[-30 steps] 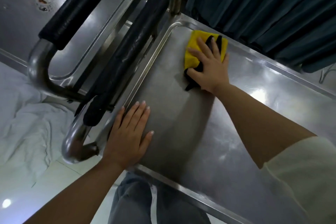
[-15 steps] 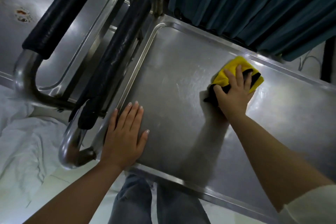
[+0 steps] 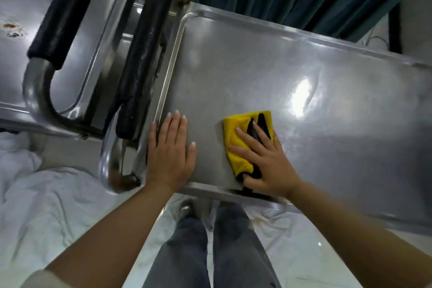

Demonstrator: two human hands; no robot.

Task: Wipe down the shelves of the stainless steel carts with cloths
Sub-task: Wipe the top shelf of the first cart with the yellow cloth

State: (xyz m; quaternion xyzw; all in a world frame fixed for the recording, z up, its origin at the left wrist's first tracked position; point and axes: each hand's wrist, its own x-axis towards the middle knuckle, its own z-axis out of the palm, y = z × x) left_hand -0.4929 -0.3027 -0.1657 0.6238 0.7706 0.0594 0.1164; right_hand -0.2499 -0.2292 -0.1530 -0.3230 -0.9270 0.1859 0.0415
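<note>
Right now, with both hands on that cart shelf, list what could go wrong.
1. The right hand presses the yellow cloth close to the shelf's near rim; another pull could drag it off the edge.
2. The left hand lies flat by the corner; if it slips, the cart might roll.
3. White sheets on the floor near the feet could cause a trip.

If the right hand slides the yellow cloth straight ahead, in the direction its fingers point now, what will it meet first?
The right hand points up-left along the shelf. The way looks free until the raised far rim, probably near the corner.
</note>
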